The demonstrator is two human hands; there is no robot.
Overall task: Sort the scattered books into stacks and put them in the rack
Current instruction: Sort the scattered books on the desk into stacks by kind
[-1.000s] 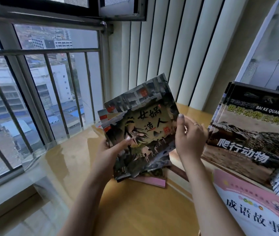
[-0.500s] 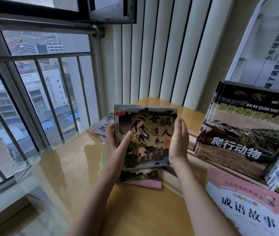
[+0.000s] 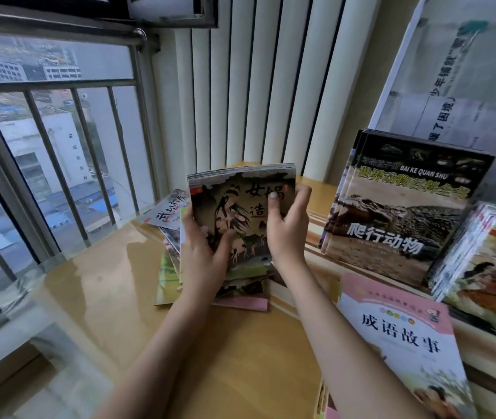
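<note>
Both hands clasp a thin stack of picture books (image 3: 242, 213) upright above the loose pile (image 3: 174, 261) on the desk (image 3: 240, 358), left hand (image 3: 202, 261) and right hand (image 3: 287, 234) curled round opposite edges, seemingly to square them.

Soft daylight from the window (image 3: 50, 152) glares off the glossy table (image 3: 95, 285); wide-angle edges bend and blur.

Bare wooden desk (image 3: 225, 358) lies open between the forearms. Upright animal books (image 3: 397, 213) and a pink book (image 3: 403, 337) crowd the right; a loose book pile (image 3: 168, 237) and window railing (image 3: 59, 164) block the left.
</note>
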